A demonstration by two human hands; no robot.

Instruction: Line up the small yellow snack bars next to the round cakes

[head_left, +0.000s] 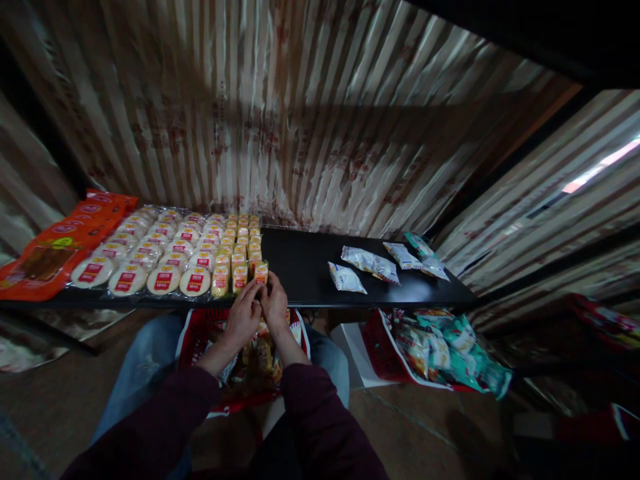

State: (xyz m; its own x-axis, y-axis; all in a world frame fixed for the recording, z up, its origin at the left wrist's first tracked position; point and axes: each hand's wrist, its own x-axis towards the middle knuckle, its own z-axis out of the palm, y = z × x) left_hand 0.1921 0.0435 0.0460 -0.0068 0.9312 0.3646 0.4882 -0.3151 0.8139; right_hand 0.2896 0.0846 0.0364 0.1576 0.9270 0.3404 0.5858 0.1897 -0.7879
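Both hands meet at the front edge of a black shelf (300, 267). My left hand (244, 313) and my right hand (274, 303) have their fingers closed on a small yellow packet (261, 271), at the front of the rightmost column. Several columns of similar yellow packets (240, 277) stand left of it. Farther left lie rows of round white packaged crackers (163, 279) with red labels. A large orange bag (65, 247) lies at the shelf's left end.
Silvery packets (370, 263) and a green one (420, 245) lie on the shelf's right part. Below are a red basket (186, 340) of snacks between the knees and another red basket (377, 347) to the right. Striped sheeting (300, 120) hangs behind.
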